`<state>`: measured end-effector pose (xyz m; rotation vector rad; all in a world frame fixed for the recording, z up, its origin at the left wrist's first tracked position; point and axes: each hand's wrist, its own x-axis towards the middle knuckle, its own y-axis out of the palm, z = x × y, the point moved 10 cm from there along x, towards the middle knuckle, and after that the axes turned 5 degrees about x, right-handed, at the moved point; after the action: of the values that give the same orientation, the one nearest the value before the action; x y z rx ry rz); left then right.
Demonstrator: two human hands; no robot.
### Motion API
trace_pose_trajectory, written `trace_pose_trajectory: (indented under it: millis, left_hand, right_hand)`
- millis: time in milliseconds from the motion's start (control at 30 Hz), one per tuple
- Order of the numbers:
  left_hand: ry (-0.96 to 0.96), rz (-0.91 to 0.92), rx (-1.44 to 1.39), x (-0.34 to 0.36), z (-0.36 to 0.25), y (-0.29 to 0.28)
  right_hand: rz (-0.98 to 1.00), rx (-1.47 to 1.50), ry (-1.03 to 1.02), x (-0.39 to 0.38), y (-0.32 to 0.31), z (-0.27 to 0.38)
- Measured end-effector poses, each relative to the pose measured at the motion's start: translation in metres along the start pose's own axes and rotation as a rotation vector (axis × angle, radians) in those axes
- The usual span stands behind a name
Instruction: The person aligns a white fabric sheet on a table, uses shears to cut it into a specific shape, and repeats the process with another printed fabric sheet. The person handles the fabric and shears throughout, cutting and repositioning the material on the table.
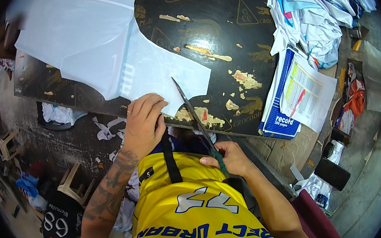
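Looking down from the head, we grip the scissors [193, 114] in our right hand [232, 157], fingers closed round the green handle [219, 161], tip over the white cloth [95, 50] on the dark table [218, 28]. Our left hand's [144, 121] bent fingers touch the cloth; we cannot tell whether they pinch it.

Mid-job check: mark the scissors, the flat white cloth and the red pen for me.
Scissors [198, 120]: head view, on the dark blades.
White cloth [95, 54]: head view, on its broad, flat upper side.
Red pen [298, 103]: head view, mid-barrel.
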<state>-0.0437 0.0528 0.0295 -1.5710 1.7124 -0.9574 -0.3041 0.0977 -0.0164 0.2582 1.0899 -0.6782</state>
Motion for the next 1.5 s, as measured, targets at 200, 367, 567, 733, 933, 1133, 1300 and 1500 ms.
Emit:
trace_pose_trajectory:
  millis: [200, 367, 567, 733, 933, 1133, 1300, 1500]
  left_hand:
    - [-0.006, 0.039, -0.038, 0.000, 0.003, 0.002]
    - [0.013, 0.039, -0.044, 0.004, 0.004, -0.002]
    - [0.012, 0.054, -0.088, 0.006, 0.007, -0.001]
    - [0.010, 0.091, -0.115, 0.007, 0.012, 0.001]
    - [-0.004, 0.108, -0.153, 0.009, 0.017, 0.001]
    - [0.017, 0.115, -0.170, 0.010, 0.019, 0.000]
    - [-0.030, 0.103, -0.146, 0.026, 0.009, -0.008]
    - [-0.095, 0.090, 0.204, 0.047, -0.024, 0.008]
  right_hand:
    - [-0.026, -0.039, 0.011, 0.005, 0.000, 0.019]
    - [-0.018, -0.009, -0.030, 0.012, 0.001, 0.041]
    - [0.001, -0.044, 0.083, 0.021, 0.001, 0.054]
    - [-0.031, -0.018, 0.083, 0.027, -0.003, 0.076]
    - [-0.065, -0.076, 0.022, 0.036, -0.011, 0.104]
    - [-0.060, -0.037, 0.016, 0.045, -0.012, 0.115]
    - [-0.034, 0.142, -0.078, 0.030, -0.031, 0.113]
    - [-0.060, 0.000, -0.049, -0.033, -0.126, 0.051]
